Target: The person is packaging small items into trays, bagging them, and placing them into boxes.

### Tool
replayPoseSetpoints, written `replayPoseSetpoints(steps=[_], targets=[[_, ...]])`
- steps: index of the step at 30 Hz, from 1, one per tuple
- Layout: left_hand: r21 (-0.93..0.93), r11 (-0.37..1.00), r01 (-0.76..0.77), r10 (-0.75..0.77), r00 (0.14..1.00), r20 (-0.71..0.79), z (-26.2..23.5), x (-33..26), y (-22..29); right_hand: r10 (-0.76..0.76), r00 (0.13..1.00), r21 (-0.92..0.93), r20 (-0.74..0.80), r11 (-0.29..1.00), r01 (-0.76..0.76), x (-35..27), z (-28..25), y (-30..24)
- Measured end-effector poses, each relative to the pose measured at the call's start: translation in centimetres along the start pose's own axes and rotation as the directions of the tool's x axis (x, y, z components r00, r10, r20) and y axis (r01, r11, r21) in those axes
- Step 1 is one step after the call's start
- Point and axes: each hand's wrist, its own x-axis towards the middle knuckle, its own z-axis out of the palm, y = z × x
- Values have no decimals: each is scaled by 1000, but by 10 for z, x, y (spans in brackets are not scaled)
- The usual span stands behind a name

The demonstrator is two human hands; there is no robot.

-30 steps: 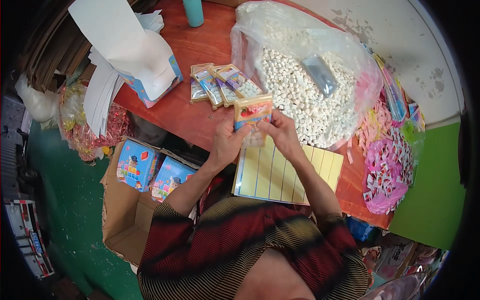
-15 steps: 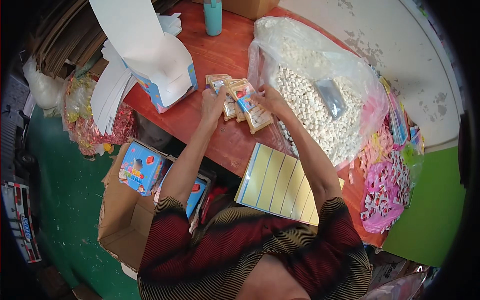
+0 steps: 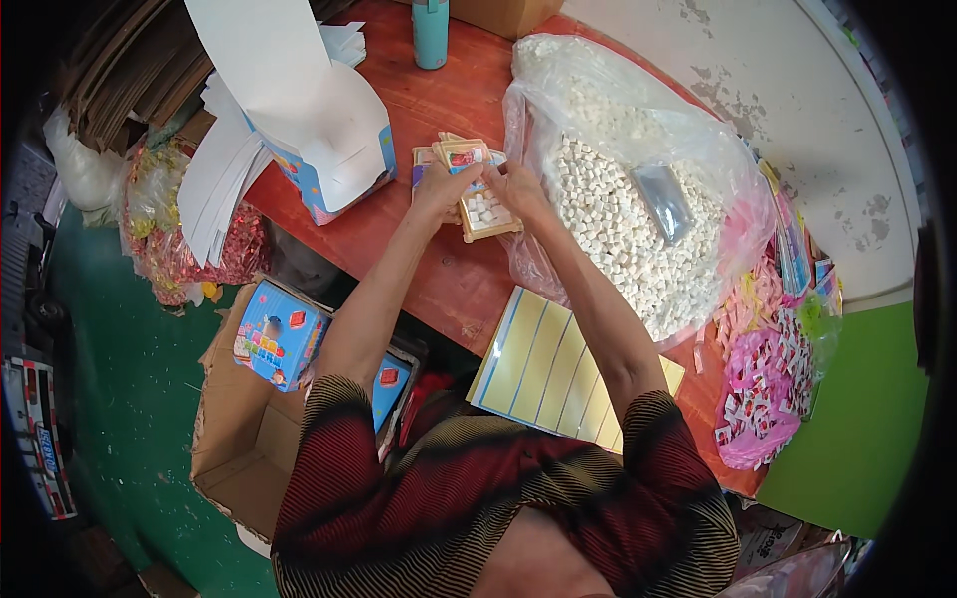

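Note:
Several small flat packs (image 3: 483, 211) with tan rims, small white cubes and a coloured card inside lie in an overlapping stack on the red table. My left hand (image 3: 439, 189) grips the stack's left side, thumb reaching over the top pack. At its right side my right hand (image 3: 516, 189) closes on the same packs, thumb near the left thumb. The fingers under and behind the packs are partly hidden. Just right of my right hand spreads a clear plastic bag (image 3: 608, 85) full of loose white cubes (image 3: 618, 224), with a clear flat sleeve (image 3: 662, 203) on top.
An open white-and-blue box (image 3: 344, 149) stands on the red table (image 3: 464, 289) to the left, near a teal bottle (image 3: 431, 35). Yellow striped sheets (image 3: 543, 359) lie at the near edge. A carton (image 3: 229, 439) holds blue boxes (image 3: 279, 334). Pink bags of small packets (image 3: 763, 399) sit right.
The fanned packs are drawn closer together into a tighter stack. My right hand has moved left and inward, and the thumbs now nearly meet over the top pack.

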Motion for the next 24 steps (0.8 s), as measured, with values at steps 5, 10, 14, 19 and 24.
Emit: replayPoseSetpoints(steps=[5,10,14,19,24], targets=[[834,551,29,215,961,-175,-8,8,2,40,999,-110,-22,993,-42,6,9,5],[775,631,-23,244,955,-171,-1,23,-5,-81,986,157,-148,982,104,15,15,21],[240,967,-79,125,976,-180,-39,56,-41,63,988,375,140,920,-112,-1,9,-36],[-462,886,49,-20,998,67,-3,27,-10,110,966,632,233,738,-237,31,24,10],[-624,754,204,-99,975,200,-14,12,-11,-38,924,801,382,513,-310,3,8,-17]])
